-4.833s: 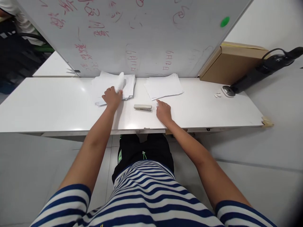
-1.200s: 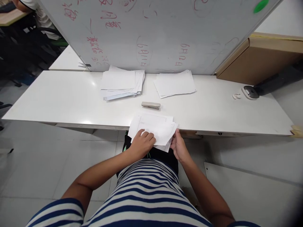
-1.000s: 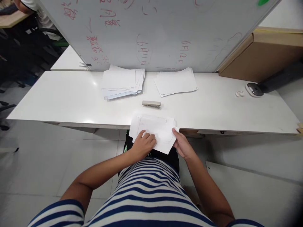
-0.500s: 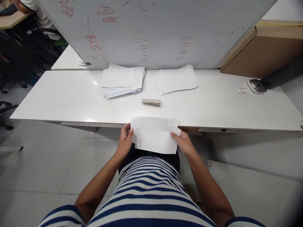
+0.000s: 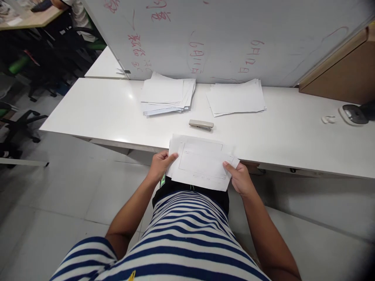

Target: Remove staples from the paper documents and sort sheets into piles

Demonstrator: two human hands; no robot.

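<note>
Two hands' fingers (image 5: 172, 157) pinching sheets (image 5: 202, 162) above a white desk (image 5: 102, 113), whiteboard (image 5: 228, 23) behind.

- Ahead, midway between left hand (image 5: 161, 164) and right hand (image 5: 240, 177): stapler (image 5: 201, 125), just beyond the held sheets (image 5: 202, 162).
- Farther ahead: two paper stacks (image 5: 165, 91), a narrow gap between; whiteboard (image 5: 228, 35) behind.
- Leftward of the left hand: wide passage over the tabletop (image 5: 102, 109).
- Far right: cardboard box (image 5: 341, 68).
</note>
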